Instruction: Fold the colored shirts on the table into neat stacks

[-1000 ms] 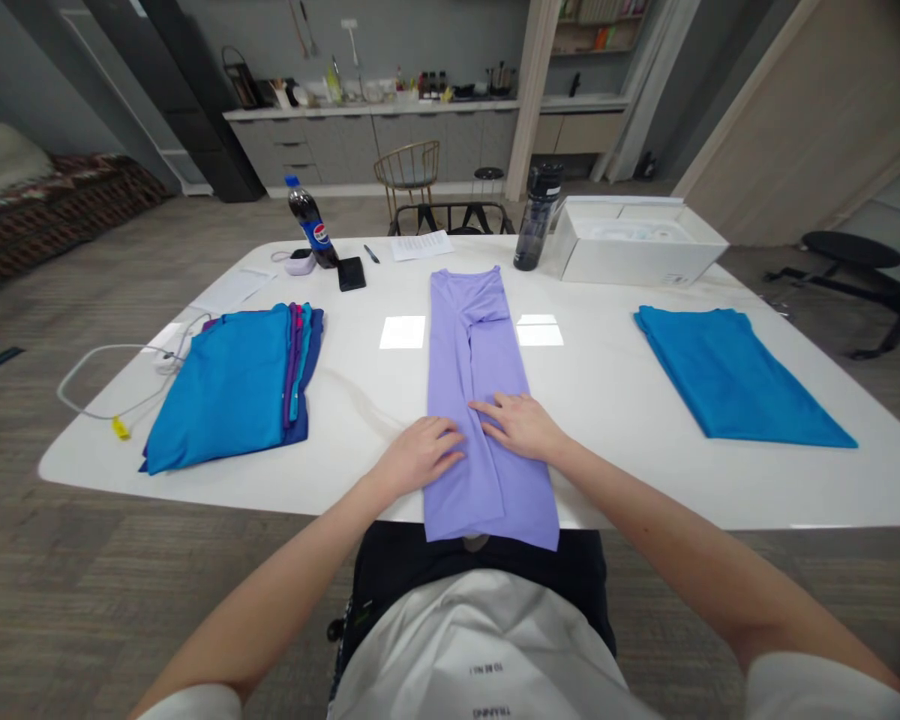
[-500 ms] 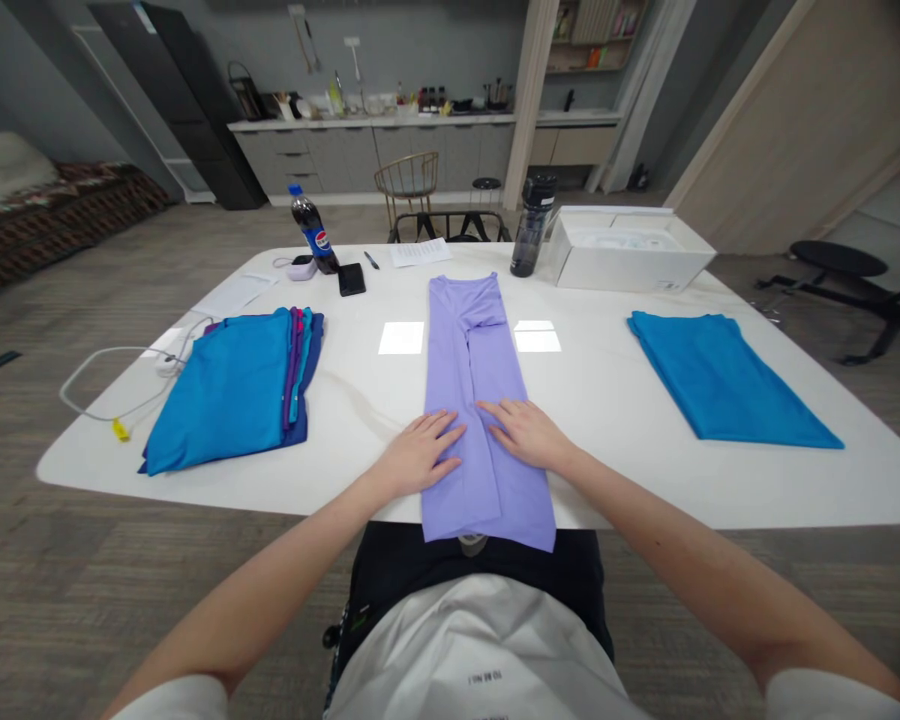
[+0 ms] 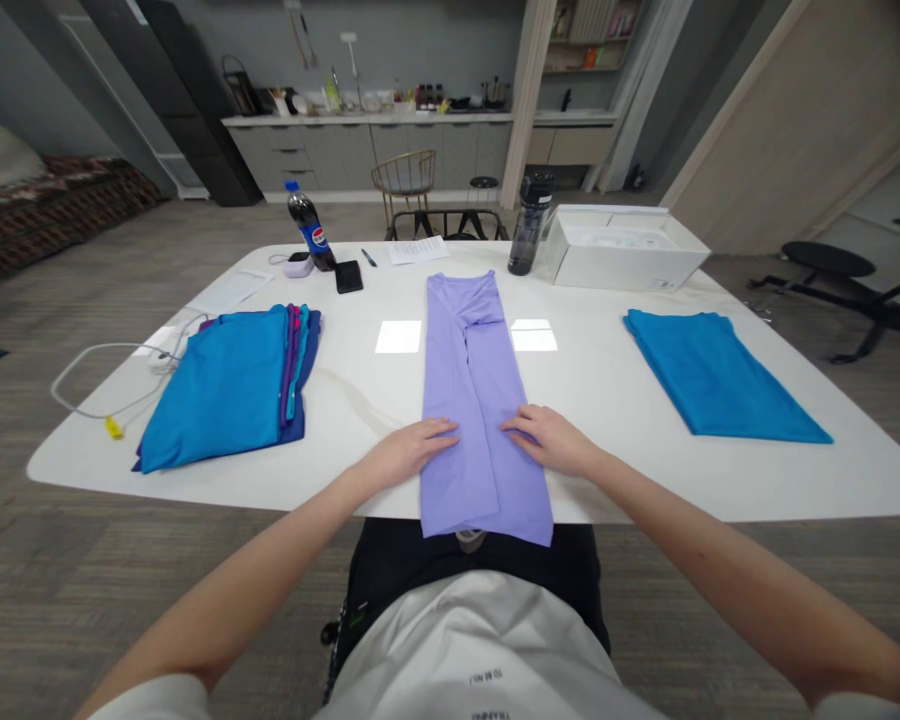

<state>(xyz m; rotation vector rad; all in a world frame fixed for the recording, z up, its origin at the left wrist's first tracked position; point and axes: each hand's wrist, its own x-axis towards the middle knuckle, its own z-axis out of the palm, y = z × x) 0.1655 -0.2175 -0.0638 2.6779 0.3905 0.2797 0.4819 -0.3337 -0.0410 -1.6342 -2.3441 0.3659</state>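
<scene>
A pair of lavender pants (image 3: 457,400) lies lengthwise in front of me, waistband away from me and hems hanging slightly over the table's front edge. One leg partly overlaps the other. On the left leg's outer edge rests my left hand (image 3: 407,455), its fingers stretched over the fabric. My right hand (image 3: 553,440) touches the opposite edge with fingertips on the cloth, fingers extended and a little bent. Neither hand grips anything. To the left sits a stack of folded blue and purple garments (image 3: 225,385), and to the right a single folded blue garment (image 3: 720,380).
On the white table (image 3: 360,400) stand a cola bottle (image 3: 311,228), a dark water bottle (image 3: 530,225) and a white box (image 3: 626,250). A black phone (image 3: 349,277), a pen (image 3: 369,258) and papers (image 3: 418,250) lie at the back. A white cable (image 3: 82,410) hangs off the left side.
Both hands have slid outward from the middle of the pants to their outer edges, the right hand moving further. The pants lie nearly the same.
</scene>
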